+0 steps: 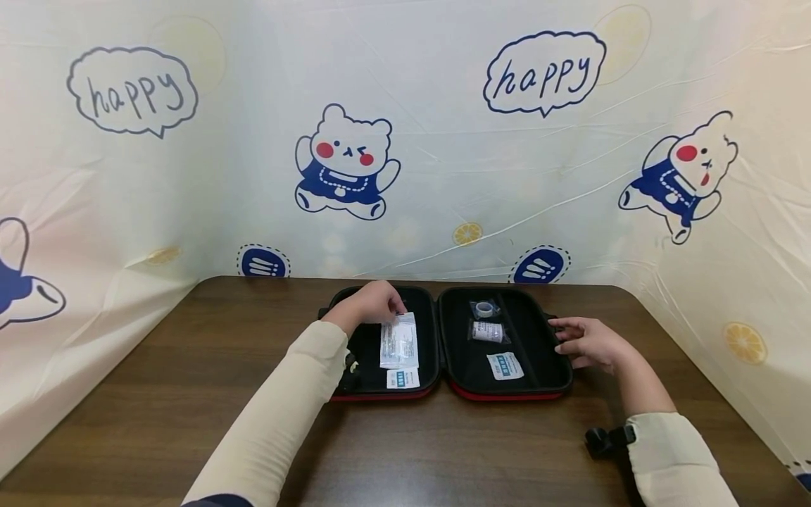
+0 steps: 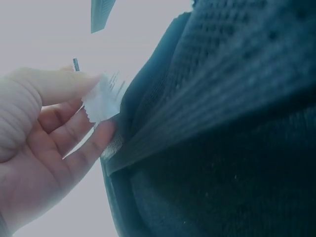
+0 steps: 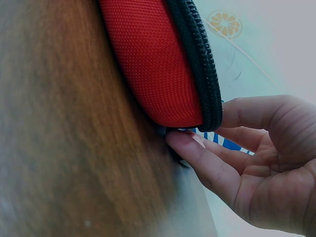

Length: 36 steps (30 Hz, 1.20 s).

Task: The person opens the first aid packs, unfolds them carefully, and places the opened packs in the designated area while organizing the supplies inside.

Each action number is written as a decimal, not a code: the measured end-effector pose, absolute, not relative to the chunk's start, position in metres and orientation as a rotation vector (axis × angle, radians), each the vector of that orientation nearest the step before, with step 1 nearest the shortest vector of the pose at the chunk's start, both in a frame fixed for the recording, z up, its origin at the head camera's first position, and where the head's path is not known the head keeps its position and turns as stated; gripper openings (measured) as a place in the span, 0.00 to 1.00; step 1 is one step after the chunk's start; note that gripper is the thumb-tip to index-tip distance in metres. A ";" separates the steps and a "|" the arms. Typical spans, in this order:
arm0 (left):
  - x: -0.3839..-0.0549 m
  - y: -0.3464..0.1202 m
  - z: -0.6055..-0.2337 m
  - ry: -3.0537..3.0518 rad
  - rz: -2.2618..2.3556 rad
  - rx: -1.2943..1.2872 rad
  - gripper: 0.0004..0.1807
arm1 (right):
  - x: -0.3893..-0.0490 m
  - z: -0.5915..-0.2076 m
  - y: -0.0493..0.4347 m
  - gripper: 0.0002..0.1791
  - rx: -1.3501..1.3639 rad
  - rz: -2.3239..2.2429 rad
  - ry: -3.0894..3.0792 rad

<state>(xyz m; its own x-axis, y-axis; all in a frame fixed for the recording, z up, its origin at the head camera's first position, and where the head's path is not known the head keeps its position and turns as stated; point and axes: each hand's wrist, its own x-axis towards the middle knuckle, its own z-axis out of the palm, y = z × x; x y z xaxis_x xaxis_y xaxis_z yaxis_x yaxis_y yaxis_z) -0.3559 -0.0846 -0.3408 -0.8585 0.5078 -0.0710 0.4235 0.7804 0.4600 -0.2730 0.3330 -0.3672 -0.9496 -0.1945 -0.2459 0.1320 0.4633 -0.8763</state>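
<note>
A red and black zippered case [image 1: 507,389] lies unfolded on the table. In its left half, my left hand [image 1: 372,304] pinches the top of a long white printed packet [image 1: 399,341]; the left wrist view shows the packet's serrated edge [image 2: 101,106] between thumb and fingers. Below it sits a small blue-and-white sachet [image 1: 403,378]. My right hand [image 1: 592,343] holds the case's right side. In the right wrist view its thumb is under the red corner [image 3: 168,94] and its fingers are by the zipper [image 3: 210,74].
The right half holds a wrapped tape roll [image 1: 484,309], a wrapped bandage roll [image 1: 488,332] and another blue-and-white sachet [image 1: 505,366]. Brown wooden table [image 1: 443,451] surrounds the case. Behind it hangs a printed cloth [image 1: 437,176]. A black wrist device [image 1: 608,442] is on the right sleeve.
</note>
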 end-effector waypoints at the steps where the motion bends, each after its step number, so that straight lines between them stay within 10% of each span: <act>1: -0.355 -0.086 -0.340 2.785 0.651 0.733 0.10 | -0.273 -0.367 0.333 0.36 -0.054 -1.480 2.405; 36: -0.339 -0.176 -0.337 2.492 1.546 0.211 0.14 | -0.273 -0.369 0.334 0.36 -0.081 -1.469 2.416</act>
<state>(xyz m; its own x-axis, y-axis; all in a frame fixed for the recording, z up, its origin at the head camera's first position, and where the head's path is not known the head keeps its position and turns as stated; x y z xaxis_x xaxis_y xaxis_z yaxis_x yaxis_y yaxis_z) -0.3388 -0.1760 -0.3371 -0.9696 0.2255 -0.0948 0.0153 0.4425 0.8966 -0.2729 0.3342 -0.3686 -0.9499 -0.2076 -0.2337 0.1119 0.4722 -0.8743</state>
